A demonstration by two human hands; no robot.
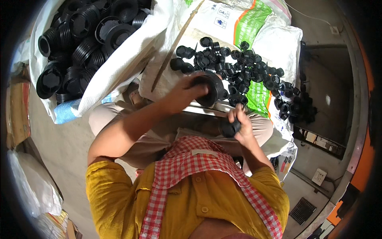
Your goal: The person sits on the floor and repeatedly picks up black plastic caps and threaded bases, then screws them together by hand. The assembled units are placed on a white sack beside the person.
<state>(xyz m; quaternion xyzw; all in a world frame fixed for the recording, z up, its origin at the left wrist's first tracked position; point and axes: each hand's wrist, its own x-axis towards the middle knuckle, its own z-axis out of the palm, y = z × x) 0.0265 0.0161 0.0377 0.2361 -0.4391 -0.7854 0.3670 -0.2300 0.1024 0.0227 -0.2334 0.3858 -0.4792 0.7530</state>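
Observation:
My left hand (181, 93) is closed on a large black ribbed plastic cap (215, 89), with its fingers at the cap's open side. Lower and to the right, my right hand (244, 126) grips a smaller black round plastic part (230, 128). The two held pieces are apart. Just beyond my hands lies a loose heap of small black plastic fittings (242, 65) on white and green woven sacks (274, 44). The inner details of both held parts are blurred or covered by fingers.
An open white sack (119, 69) full of large black ribbed caps (83, 47) stands at the far left. A thin brown stick (173, 49) lies on the sacks. At the right are a dark recess (328, 95) and a wall socket (319, 176). Clear plastic bags (34, 185) lie at the left edge.

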